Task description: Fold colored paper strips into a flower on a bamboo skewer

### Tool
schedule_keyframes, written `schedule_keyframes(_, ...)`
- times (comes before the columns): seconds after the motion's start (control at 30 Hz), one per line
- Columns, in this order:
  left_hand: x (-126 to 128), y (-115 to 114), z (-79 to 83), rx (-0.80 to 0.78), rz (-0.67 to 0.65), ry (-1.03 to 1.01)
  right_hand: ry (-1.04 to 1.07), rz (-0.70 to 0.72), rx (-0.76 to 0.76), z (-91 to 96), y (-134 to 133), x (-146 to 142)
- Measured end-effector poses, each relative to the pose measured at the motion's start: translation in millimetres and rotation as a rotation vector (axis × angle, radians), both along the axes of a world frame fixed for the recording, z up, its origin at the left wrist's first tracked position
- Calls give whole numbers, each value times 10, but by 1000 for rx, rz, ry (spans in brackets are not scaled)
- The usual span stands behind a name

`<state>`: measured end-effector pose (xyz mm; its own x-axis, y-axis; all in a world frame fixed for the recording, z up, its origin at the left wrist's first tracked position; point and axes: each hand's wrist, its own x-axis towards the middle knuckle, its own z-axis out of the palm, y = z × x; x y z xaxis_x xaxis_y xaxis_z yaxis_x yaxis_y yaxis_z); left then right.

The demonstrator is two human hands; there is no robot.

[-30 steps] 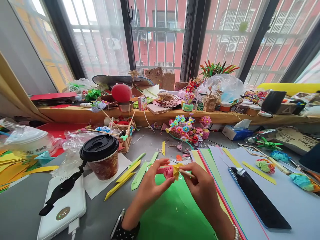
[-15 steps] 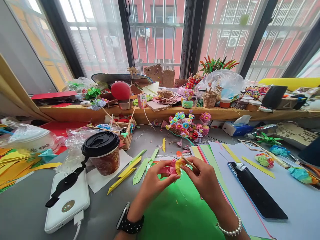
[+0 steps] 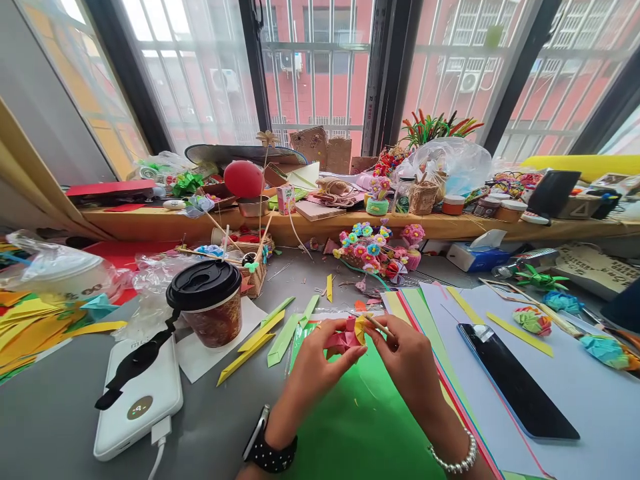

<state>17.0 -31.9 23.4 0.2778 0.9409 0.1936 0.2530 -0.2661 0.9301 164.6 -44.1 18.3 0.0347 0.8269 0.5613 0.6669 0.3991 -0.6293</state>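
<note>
Over a green paper sheet [image 3: 370, 427], my left hand [image 3: 317, 367] pinches a pink folded paper piece [image 3: 344, 340] between thumb and fingers. A yellow folded paper part [image 3: 359, 329] joins it on the right side. My right hand [image 3: 407, 357] is closed around a thin wooden stick [image 3: 381, 325], its end at the yellow paper. The right fingertips hide part of the stick and of the yellow paper. Left of my hands lie green folded strips [image 3: 286, 339] and yellow folded strips [image 3: 250, 359].
A lidded coffee cup [image 3: 209, 310] and a white power bank [image 3: 140, 400] stand at left. On the right, a phone [image 3: 515, 380] rests on stacked paper sheets [image 3: 590, 413]. Paper flowers [image 3: 365, 247] sit behind my hands, below a cluttered ledge [image 3: 320, 230].
Both hands stay close together at the folded paper, with only slight finger movement. The whole view has shifted a little; the stick remains at the yellow part.
</note>
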Motion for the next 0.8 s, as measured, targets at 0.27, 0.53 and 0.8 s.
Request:
schedule_keyframes(0.27,-63,15,49,-86,-130,-110,-7,-26,134,22,8,6)
schedule_keyframes(0.53,-170,65,122,-199,-49,-279,51,285,144,136,-76,-19)
schedule_keyframes(0.8,-174,66,79,-249,-76,-361,-117,341,394,111,-107,-61)
